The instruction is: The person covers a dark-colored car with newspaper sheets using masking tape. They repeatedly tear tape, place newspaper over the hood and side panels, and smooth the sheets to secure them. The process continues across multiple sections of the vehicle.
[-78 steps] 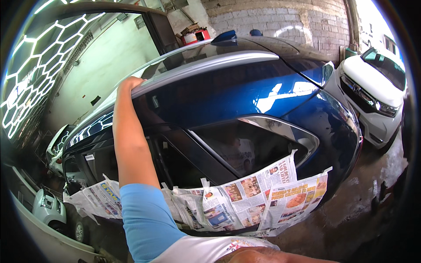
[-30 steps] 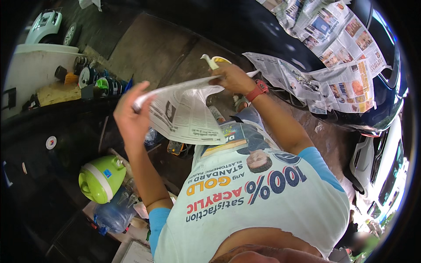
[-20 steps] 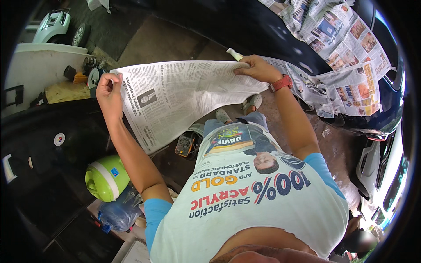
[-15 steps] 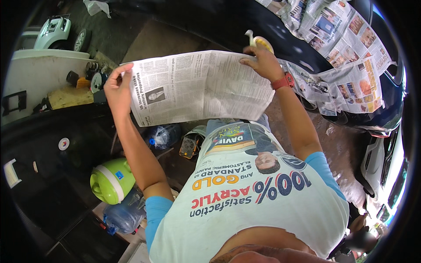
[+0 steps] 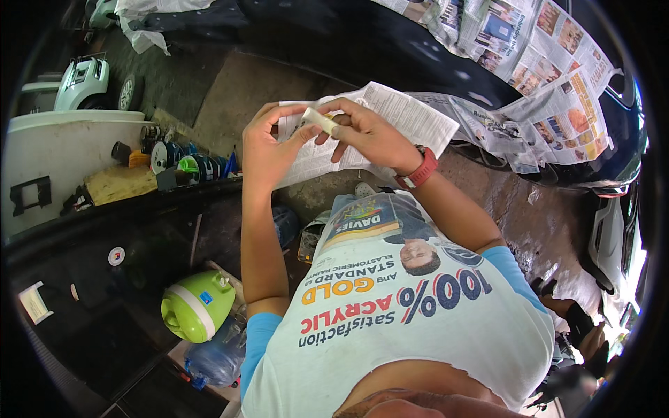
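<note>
A newspaper sheet point(image 5: 411, 118) hangs in front of my chest, partly folded over behind my hands. My left hand point(image 5: 270, 150) grips its left edge, with the thumb bent in toward the tape. Close beside it, my right hand point(image 5: 373, 136) holds masking tape point(image 5: 322, 121), whose pale strip shows between the two hands. The fingers hide most of the tape roll. A red watch point(image 5: 420, 168) circles my right wrist.
Taped newspaper sheets point(image 5: 529, 76) cover part of a dark car panel at the far right. A black panel point(image 5: 139, 279) lies at the left. Near it stand a green jug point(image 5: 198, 306) and a clear blue water bottle point(image 5: 216, 359). Cans point(image 5: 167, 155) sit on a board further back.
My hands have come together. The right hand brought the tape left and down to the left hand, which moved right. The newspaper, spread flat before, is now bunched and folded.
</note>
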A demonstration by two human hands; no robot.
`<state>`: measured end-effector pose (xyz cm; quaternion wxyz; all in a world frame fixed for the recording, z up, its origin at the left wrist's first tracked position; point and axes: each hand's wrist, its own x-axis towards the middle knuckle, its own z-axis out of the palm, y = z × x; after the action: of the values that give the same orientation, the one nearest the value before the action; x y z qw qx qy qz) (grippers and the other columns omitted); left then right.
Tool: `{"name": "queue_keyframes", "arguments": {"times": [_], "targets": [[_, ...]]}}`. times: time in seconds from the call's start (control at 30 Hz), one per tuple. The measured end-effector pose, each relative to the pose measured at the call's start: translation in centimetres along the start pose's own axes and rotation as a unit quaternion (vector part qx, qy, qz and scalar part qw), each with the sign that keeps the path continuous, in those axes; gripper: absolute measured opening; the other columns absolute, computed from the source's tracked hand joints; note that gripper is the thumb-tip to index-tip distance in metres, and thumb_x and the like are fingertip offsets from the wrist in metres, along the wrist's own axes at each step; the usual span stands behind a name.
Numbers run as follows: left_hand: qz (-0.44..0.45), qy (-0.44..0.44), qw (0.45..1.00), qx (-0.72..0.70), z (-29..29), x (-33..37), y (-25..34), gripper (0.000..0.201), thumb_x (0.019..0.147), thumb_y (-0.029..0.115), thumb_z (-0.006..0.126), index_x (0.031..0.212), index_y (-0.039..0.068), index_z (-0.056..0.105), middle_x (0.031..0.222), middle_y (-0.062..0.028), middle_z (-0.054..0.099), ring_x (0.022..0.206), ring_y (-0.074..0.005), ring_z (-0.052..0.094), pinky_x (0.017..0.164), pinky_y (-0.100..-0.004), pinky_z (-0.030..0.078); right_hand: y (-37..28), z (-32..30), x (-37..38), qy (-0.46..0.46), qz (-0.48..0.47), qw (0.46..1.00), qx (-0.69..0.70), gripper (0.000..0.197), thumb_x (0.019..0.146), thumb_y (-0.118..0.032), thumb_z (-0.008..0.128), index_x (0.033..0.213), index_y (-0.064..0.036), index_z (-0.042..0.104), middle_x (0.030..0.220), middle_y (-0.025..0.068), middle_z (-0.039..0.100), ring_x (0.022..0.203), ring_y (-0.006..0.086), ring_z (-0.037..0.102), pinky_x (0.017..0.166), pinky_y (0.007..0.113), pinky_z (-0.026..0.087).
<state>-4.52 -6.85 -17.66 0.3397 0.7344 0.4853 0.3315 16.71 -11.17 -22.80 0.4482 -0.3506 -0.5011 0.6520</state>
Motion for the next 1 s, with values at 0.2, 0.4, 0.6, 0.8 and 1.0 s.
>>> {"name": "queue_keyframes", "arguments": {"times": [0.2, 0.4, 0.6, 0.8, 1.0], "targets": [[0.044, 0.054, 0.997, 0.031, 0.8, -0.6, 0.3, 0.009, 0.091, 0.003, 0.079, 0.097, -0.004, 0.078, 0.097, -0.0069, 0.073, 0.088, -0.0126, 0.067, 0.076, -0.0268, 0.051, -0.9, 1.4, 1.3, 0.065, 0.044, 0.992, -0.103, 0.026, 0.108, -0.028, 0.062, 0.113, -0.0028, 0.061, 0.076, 0.0078, 0.069, 0.053, 0.0116, 0.063, 0.048, 0.027, 0.050], [-0.050, 0.082, 0.995, 0.011, -0.4, -0.7, 1.2, 0.027, 0.092, -0.001, 0.076, 0.118, 0.000, 0.075, 0.102, -0.0093, 0.074, 0.089, -0.0121, 0.068, 0.080, -0.0265, 0.053, -0.3, 0.2, 1.9, 0.118, 0.011, 0.970, -0.210, 0.019, 0.106, -0.024, 0.064, 0.104, -0.0057, 0.064, 0.069, 0.0041, 0.067, 0.050, 0.0090, 0.057, 0.046, 0.027, 0.045], [-0.093, -0.007, 0.992, -0.084, -1.6, -0.8, -1.6, 0.032, 0.091, -0.002, 0.073, 0.123, 0.003, 0.075, 0.098, -0.0058, 0.075, 0.086, -0.0095, 0.067, 0.076, -0.0258, 0.054, -1.0, 1.0, 3.6, 0.065, -0.018, 0.977, -0.202, 0.030, 0.100, -0.033, 0.072, 0.093, -0.0055, 0.064, 0.063, 0.0026, 0.063, 0.051, 0.0086, 0.058, 0.048, 0.027, 0.043], [-0.096, -0.032, 0.994, -0.028, -2.0, -1.3, -1.7, 0.023, 0.092, 0.000, 0.075, 0.115, 0.000, 0.077, 0.097, -0.0044, 0.075, 0.084, -0.0085, 0.067, 0.075, -0.0248, 0.052, -0.9, 1.5, 4.9, 0.048, -0.011, 0.978, -0.204, 0.042, 0.097, -0.042, 0.076, 0.084, -0.0049, 0.062, 0.062, 0.0022, 0.060, 0.051, 0.0091, 0.059, 0.049, 0.028, 0.044], [-0.084, -0.022, 0.996, 0.002, -2.6, -1.5, -1.6, 0.017, 0.095, 0.006, 0.077, 0.109, -0.003, 0.077, 0.088, -0.0033, 0.075, 0.077, -0.0060, 0.063, 0.070, -0.0241, 0.049, 0.0, 2.0, 4.8, 0.030, -0.026, 0.970, -0.240, 0.033, 0.103, -0.038, 0.069, 0.102, -0.0052, 0.067, 0.063, 0.0044, 0.061, 0.056, 0.0132, 0.063, 0.053, 0.030, 0.047]]}}
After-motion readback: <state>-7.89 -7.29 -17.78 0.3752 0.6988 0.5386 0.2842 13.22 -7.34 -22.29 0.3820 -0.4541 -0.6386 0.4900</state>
